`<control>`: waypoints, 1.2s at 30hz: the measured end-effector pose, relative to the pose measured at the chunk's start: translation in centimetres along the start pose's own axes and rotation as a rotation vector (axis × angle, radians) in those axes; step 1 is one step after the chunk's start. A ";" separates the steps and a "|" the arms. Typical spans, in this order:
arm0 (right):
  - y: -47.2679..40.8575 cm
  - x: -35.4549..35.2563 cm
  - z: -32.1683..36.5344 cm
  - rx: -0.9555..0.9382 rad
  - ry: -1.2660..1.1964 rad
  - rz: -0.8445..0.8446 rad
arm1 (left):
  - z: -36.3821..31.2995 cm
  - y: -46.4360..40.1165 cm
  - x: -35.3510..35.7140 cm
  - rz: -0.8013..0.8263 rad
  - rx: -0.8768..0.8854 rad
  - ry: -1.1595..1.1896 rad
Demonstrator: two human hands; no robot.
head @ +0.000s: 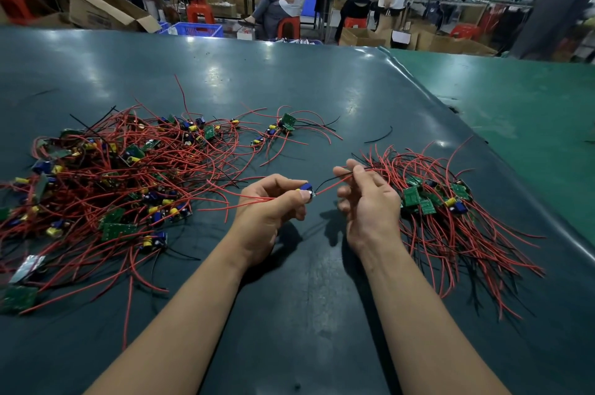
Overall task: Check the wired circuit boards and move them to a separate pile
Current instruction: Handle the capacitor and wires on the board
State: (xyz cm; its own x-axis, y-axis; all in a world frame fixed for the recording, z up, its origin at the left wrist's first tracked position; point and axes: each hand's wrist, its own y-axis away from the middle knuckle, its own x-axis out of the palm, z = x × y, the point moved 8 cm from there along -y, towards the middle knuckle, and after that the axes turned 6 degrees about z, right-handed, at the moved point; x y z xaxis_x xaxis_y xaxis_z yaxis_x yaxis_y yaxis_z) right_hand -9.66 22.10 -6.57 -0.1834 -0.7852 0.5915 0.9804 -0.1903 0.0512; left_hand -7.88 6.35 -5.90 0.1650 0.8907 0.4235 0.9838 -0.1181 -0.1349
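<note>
My left hand [273, 201] pinches a small circuit board [307, 189] with a blue part, held above the table's middle. Red and black wires [331, 183] run from that board to my right hand [367, 198], whose thumb and fingers grip them near their ends. A big tangled pile of boards with red wires [106, 179] covers the left of the table. A smaller pile of boards with red wires [434, 201] lies at the right, just beyond my right hand.
The dark green table mat [289, 88] ends at the right where a lighter green surface [515, 98] begins. A few separate wired boards [283, 125] and a loose black wire [380, 136] lie farther back. People sit at benches behind, among boxes and red stools.
</note>
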 end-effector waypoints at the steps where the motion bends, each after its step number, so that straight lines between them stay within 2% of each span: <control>1: 0.0 0.1 0.1 -0.007 -0.015 0.007 | 0.0 0.0 0.0 -0.002 0.000 0.011; 4: -0.2 0.1 0.2 -0.029 -0.023 0.029 | -0.1 0.1 0.1 0.012 0.003 -0.020; 10: -0.1 -0.8 1.6 -0.162 0.173 -0.027 | -0.1 0.3 0.2 0.030 -0.006 -0.092; 15: 0.0 -0.8 1.3 -0.074 -0.086 -0.003 | -0.3 0.2 -0.1 0.003 -0.004 0.034; 17: -0.1 -1.0 1.1 -0.053 -0.119 -0.003 | -0.3 0.3 -0.1 0.002 -0.007 0.037; 19: -0.1 -1.2 1.1 -0.055 -0.062 -0.014 | -0.3 0.3 0.0 0.011 -0.009 0.018; 23: 0.1 -1.5 1.6 -0.143 0.213 -0.047 | -0.3 0.3 0.0 -0.005 -0.013 0.003; 25: 0.1 -1.7 1.9 -0.178 0.247 -0.074 | -0.2 0.3 -0.2 -0.017 -0.018 0.018; 28: 0.1 -2.4 2.3 -0.184 0.167 -0.119 | -0.1 0.2 -0.5 -0.047 -0.023 0.057; 32: -0.1 -2.1 1.9 -0.102 -0.042 -0.074 | 0.0 0.1 -1.0 -0.081 -0.020 0.084; 36: 0.0 -2.1 2.0 -0.082 0.020 -0.062 | 0.1 0.0 -1.2 -0.083 -0.013 0.080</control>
State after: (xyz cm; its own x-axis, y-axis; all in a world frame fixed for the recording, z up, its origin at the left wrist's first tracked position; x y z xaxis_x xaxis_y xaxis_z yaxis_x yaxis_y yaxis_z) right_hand -9.09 24.90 -6.16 -0.2453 -0.7817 0.5734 0.9580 -0.2859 0.0202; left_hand -8.05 5.31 -6.55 0.0873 0.8601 0.5026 0.9951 -0.0515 -0.0847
